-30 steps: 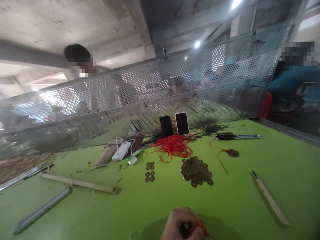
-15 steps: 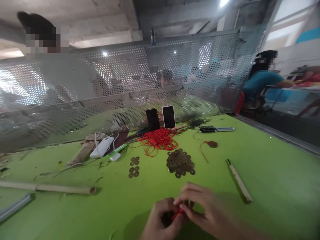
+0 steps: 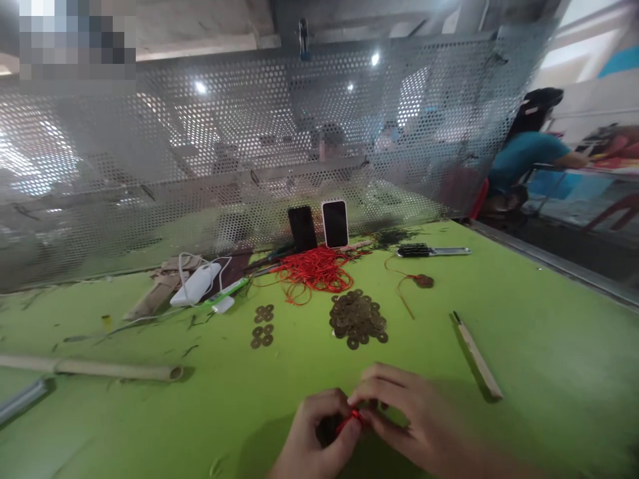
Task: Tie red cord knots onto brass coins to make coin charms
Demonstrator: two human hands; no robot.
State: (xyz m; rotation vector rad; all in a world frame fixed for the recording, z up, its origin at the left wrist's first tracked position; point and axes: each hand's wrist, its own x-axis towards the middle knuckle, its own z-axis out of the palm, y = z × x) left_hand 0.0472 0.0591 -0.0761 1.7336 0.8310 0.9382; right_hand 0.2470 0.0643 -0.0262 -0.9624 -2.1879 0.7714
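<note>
Two hands (image 3: 305,434) (image 3: 423,416), red cord (image 3: 355,414), distant table edge (image 3: 554,265)

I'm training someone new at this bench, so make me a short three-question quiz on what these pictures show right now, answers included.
1. True or false: the black-bristled brush lies to the right of the red tangle.
2. How many small clusters of pierced coins lie left of the coin heap?
3. What is at the fingertips where the left hand and right hand meet?
A) a white cable
B) red cord
C) a bamboo tube

Key: 1. True. 2. Two. 3. B.
</note>
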